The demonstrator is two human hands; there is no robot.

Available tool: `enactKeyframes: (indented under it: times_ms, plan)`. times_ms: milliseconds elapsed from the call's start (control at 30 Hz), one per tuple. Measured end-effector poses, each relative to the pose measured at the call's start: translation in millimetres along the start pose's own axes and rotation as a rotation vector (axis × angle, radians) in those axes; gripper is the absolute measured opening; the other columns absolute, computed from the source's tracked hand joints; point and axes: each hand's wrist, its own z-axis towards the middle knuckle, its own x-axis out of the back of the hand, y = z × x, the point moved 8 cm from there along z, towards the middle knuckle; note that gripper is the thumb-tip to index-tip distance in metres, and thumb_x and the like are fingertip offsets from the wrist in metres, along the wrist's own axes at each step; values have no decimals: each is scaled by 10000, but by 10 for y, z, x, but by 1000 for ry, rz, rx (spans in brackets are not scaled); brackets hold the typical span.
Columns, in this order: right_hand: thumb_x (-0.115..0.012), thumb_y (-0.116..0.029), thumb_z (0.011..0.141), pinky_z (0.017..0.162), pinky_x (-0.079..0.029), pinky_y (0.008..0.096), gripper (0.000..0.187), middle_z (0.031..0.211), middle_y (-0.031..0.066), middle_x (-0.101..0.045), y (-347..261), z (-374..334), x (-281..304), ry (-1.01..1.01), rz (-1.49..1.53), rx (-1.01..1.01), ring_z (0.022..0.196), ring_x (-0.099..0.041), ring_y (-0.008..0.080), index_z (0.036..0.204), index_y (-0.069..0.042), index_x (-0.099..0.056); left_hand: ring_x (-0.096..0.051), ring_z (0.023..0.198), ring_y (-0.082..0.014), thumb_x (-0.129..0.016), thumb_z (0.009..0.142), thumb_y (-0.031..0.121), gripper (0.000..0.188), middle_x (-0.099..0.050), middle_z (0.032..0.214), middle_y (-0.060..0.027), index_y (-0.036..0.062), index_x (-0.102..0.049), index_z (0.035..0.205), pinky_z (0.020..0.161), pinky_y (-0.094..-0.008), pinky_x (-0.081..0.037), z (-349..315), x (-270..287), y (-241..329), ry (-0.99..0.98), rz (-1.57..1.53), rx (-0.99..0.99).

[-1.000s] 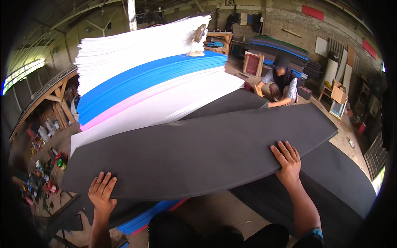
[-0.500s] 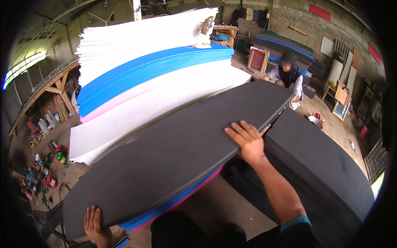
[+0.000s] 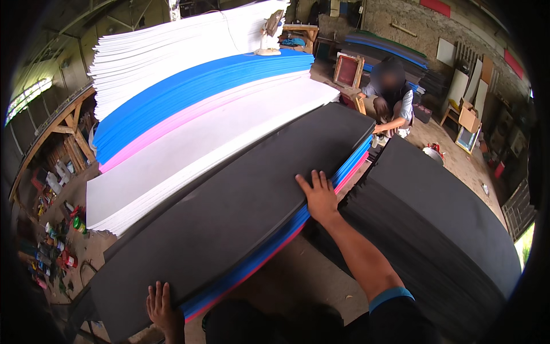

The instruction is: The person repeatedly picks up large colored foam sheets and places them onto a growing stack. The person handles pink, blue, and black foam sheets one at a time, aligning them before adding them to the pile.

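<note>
A long black foam sheet point(image 3: 229, 212) lies on a stack of blue sheets point(image 3: 269, 241) with a pink-red layer point(image 3: 252, 269) below. My right hand point(image 3: 321, 198) rests palm down on the black sheet's near edge, around its middle, fingers spread. At the near left end, my left hand point(image 3: 164, 309) lays its straightened fingers over the same edge; its thumb is hidden. At the far end crouches another person point(image 3: 392, 94), one hand point(image 3: 391, 125) at the black sheet's corner.
Beyond lies a tall pile of white point(image 3: 189, 49), blue point(image 3: 200, 86) and pink sheets point(image 3: 200, 109). To the right stands a stack of black sheets point(image 3: 435, 212). Bottles and cans point(image 3: 57, 246) cover the floor at left. A white bucket point(image 3: 433, 153) sits at far right.
The black sheet has come down and shifted left, uncovering blue and pink-red edges near its far end. My right hand moved left with it; my left hand sits further right. The view shifted slightly.
</note>
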Motion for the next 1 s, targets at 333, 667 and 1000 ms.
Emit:
enactKeyframes:
  times_ms: [333,667,1000]
  plan:
    - [-587,148,897,1233,-483,474,906,1729,232,-385,11,-33,-121,92,266,-10,1626,-334,446,1674,-304,-477,-606,1446,-404,-673,805,136,634,-676,1524,-89,183,-714,1436,1163,-548,-482,452,-308,594,-37,-18,-41]
    - [-559,194,830,1344,-318,499,898,1689,289,-431,137,87,-214,139,381,-17,1627,-310,480,1620,-232,-560,-612,1419,-373,-915,671,259,813,-661,1523,-67,227,-702,1454,1151,-538,-496,616,-346,733,-49,-44,-112]
    - [-487,238,833,1359,-290,507,915,1725,251,-395,212,177,-227,114,418,-13,1643,-285,454,1625,-215,-555,-667,1328,-365,-866,781,647,778,-688,1454,-74,232,-724,1424,1103,-517,-541,735,-335,821,74,-61,-176]
